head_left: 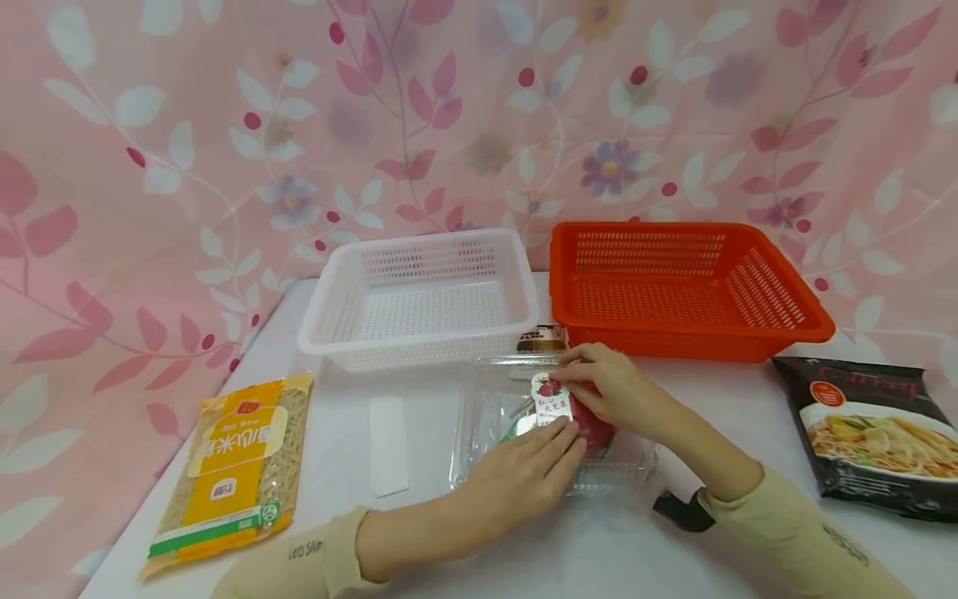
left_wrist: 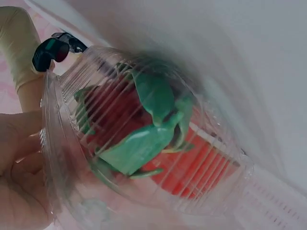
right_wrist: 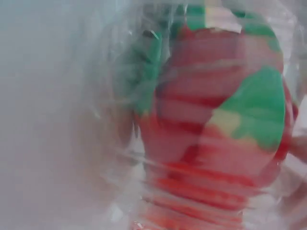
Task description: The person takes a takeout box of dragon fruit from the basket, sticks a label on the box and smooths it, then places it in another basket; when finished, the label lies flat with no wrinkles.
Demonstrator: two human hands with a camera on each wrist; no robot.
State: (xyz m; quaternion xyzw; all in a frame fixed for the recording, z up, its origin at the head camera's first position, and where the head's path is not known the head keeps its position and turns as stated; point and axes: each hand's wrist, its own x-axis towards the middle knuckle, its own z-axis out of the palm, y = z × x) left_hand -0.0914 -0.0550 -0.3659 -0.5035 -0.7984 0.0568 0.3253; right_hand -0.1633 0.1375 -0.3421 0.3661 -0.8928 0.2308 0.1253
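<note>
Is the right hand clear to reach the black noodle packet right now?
Probably yes: the black noodle packet lies uncovered, with only table surface seeming to separate it from the right hand, which would first have to leave the label on the clear container.

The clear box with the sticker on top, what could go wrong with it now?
The sticker might wrinkle or shift, since fingers of the left hand and right hand are right at its edges. The clear box looks like thin plastic, so pressing hard could perhaps dent it. It also sits close to the white basket, so a push might bump them together.
</note>
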